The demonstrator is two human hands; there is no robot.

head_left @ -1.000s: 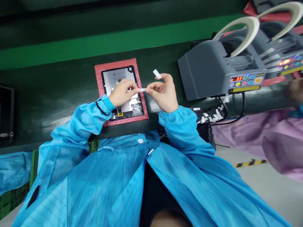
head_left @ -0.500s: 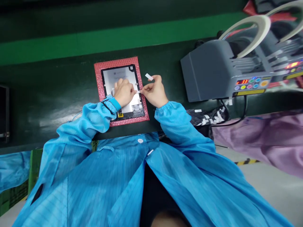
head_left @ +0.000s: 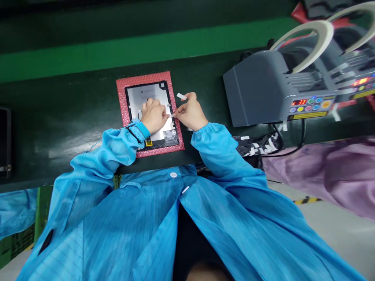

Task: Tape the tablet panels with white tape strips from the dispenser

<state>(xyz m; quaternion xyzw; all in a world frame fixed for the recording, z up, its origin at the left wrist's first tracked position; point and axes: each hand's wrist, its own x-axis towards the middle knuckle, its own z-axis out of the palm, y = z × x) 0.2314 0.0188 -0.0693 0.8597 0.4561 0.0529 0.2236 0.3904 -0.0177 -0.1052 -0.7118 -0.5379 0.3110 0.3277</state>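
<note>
An open tablet body (head_left: 146, 99) with a silver inside lies on a pink bubble-wrap pad (head_left: 121, 101) on the dark green bench. My left hand (head_left: 154, 115) rests over the tablet's right half, fingers closed on one end of a short white tape strip (head_left: 172, 114). My right hand (head_left: 190, 113) pinches the strip's other end at the tablet's right edge. A second white tape piece (head_left: 181, 96) sticks up from a raised finger of my right hand.
A grey tape dispenser machine (head_left: 263, 86) with a red display and coloured buttons stands to the right, tape rolls (head_left: 313, 29) on top. A second machine sits behind it. A person's pink sleeve (head_left: 328, 171) lies at the lower right. A black object (head_left: 4, 140) sits at the left edge.
Both hands moved left and down from beside the tablet onto its right edge, carrying the tape strip with them. The other person's hand at the far right has left the view.
</note>
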